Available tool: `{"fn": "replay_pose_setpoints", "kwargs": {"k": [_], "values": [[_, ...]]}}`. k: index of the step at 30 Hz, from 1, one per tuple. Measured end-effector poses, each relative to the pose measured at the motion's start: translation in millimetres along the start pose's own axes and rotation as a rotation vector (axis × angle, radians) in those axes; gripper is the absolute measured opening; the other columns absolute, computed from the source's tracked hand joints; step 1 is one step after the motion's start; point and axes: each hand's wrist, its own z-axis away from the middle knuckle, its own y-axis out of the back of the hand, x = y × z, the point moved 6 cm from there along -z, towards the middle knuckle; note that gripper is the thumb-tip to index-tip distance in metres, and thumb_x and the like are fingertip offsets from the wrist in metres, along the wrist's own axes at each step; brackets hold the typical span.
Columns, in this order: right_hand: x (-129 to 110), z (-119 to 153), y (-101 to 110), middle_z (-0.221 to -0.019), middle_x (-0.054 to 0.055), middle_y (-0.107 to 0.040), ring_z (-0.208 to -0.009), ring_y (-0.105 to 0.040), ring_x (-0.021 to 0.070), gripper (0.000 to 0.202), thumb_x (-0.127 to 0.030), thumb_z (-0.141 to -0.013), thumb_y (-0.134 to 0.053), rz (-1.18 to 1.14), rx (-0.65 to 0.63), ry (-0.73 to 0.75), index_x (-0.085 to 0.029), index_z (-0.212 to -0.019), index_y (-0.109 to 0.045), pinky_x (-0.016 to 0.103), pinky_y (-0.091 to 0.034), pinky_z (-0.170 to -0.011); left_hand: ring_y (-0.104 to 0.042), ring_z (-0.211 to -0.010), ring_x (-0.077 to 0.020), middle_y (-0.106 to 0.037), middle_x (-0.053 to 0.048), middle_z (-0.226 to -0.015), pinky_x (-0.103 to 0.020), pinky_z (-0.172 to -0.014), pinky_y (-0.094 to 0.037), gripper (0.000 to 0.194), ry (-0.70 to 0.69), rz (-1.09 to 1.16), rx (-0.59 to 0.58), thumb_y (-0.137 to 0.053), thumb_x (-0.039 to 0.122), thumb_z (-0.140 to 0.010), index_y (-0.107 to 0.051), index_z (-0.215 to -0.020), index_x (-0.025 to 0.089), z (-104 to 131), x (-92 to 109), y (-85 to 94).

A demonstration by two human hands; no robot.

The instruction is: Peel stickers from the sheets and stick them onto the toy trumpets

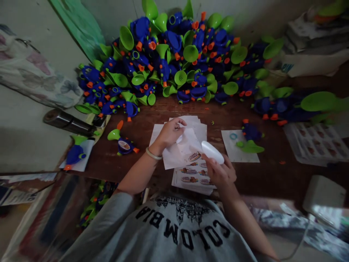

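Note:
My left hand [173, 131] is closed on a white sticker sheet [177, 154], lifted at an angle over the pile; one printed oval shows at its lower right corner. Between the fingers of my right hand [221, 171] is a glossy white oval sticker [212, 152], its plain side towards me. Beneath both hands lies a stack of printed sticker sheets [191, 182] with oval bear pictures. More white paper [200, 129] spreads out behind my left hand. Left of the sheets is a blue and green horn toy [124, 145] with an oval sticker on it.
A large heap of blue, green and orange horn toys [174, 54] fills the back of the brown table [152, 109]. Another toy [251, 133] lies on paper at right, beside a teal ring [233, 136]. A dark flask [69, 122] lies left; further sticker sheets [319, 142] lie far right.

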Motion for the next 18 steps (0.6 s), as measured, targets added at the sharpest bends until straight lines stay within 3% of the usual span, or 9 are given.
{"fn": "replay_pose_setpoints", "kwargs": {"k": [4,8,10,12,14,15,17,18], "values": [[-1.3,-5.9,5.6,-0.074,-0.005,-0.076,-0.082,-0.076,0.0167,0.045,-0.003,-0.089,-0.072,0.038,0.039,-0.025,-0.034,-0.123,-0.073,0.031,-0.067,-0.078,-0.050,-0.061,-0.0106,-0.053,0.006,-0.068,-0.024,-0.065,-0.043,0.010,-0.127,-0.188,0.022,-0.061,0.016,-0.097,-0.065,-0.106,0.020,-18.6,-2.5,-5.6],[-15.1,-7.6,16.1,-0.087,-0.001,-0.069,-0.092,-0.071,0.0172,0.035,-0.004,-0.085,-0.075,-0.016,0.027,-0.180,-0.035,-0.099,-0.080,0.035,-0.063,-0.084,-0.059,-0.073,-0.0151,-0.059,0.003,-0.075,-0.030,-0.079,-0.050,0.012,-0.209,-0.342,0.075,-0.060,0.014,-0.099,-0.067,-0.107,0.021,-49.2,-14.7,-25.1],[-23.6,-4.5,20.3,-0.091,-0.001,-0.067,-0.093,-0.069,0.0166,0.034,-0.002,-0.083,-0.077,-0.076,0.026,-0.220,-0.035,-0.092,-0.080,0.035,-0.060,-0.084,-0.067,-0.088,-0.0183,-0.071,-0.002,-0.090,-0.033,-0.090,-0.053,0.013,-0.233,-0.403,0.057,-0.068,0.014,-0.096,-0.069,-0.107,0.022,-65.1,-21.6,-35.0],[-27.2,-0.4,21.4,-0.086,-0.004,-0.069,-0.087,-0.068,0.0160,0.038,0.000,-0.083,-0.076,-0.118,0.011,-0.233,-0.035,-0.098,-0.079,0.035,-0.058,-0.084,-0.070,-0.112,-0.0219,-0.076,-0.006,-0.113,-0.035,-0.107,-0.053,0.021,-0.249,-0.460,0.069,-0.076,0.014,-0.092,-0.070,-0.111,0.022,-78.1,-27.3,-29.6],[-22.9,3.1,19.9,-0.077,-0.008,-0.071,-0.079,-0.069,0.0161,0.042,-0.001,-0.086,-0.073,-0.143,-0.010,-0.264,-0.035,-0.111,-0.075,0.036,-0.056,-0.086,-0.062,-0.135,-0.0266,-0.071,-0.012,-0.135,-0.040,-0.123,-0.044,0.026,-0.242,-0.512,0.149,-0.073,0.013,-0.094,-0.069,-0.119,0.020,-86.3,-32.1,1.1],[-19.1,4.1,19.5,-0.073,-0.010,-0.073,-0.076,-0.070,0.0164,0.046,-0.003,-0.087,-0.074,-0.158,-0.006,-0.278,-0.035,-0.119,-0.072,0.037,-0.055,-0.086,-0.057,-0.143,-0.0295,-0.067,-0.016,-0.143,-0.044,-0.128,-0.039,0.029,-0.215,-0.546,0.229,-0.067,0.012,-0.096,-0.067,-0.125,0.018,-88.1,-35.0,26.9],[-10.2,4.9,19.7,-0.071,-0.013,-0.075,-0.072,-0.072,0.0174,0.058,-0.007,-0.089,-0.074,-0.185,0.033,-0.320,-0.036,-0.138,-0.063,0.038,-0.055,-0.086,-0.043,-0.155,-0.0374,-0.051,-0.025,-0.160,-0.056,-0.133,-0.030,0.042,-0.119,-0.621,0.428,-0.059,0.010,-0.098,-0.058,-0.140,0.011,-86.7,-42.6,91.5],[-6.8,4.5,20.0,-0.071,-0.013,-0.077,-0.070,-0.073,0.0182,0.067,-0.008,-0.089,-0.075,-0.203,0.059,-0.334,-0.037,-0.147,-0.057,0.039,-0.055,-0.086,-0.041,-0.157,-0.0389,-0.046,-0.025,-0.164,-0.056,-0.131,-0.034,0.051,0.022,-0.724,0.585,-0.062,0.012,-0.096,-0.053,-0.147,0.012,-82.5,-49.3,129.3]]}}
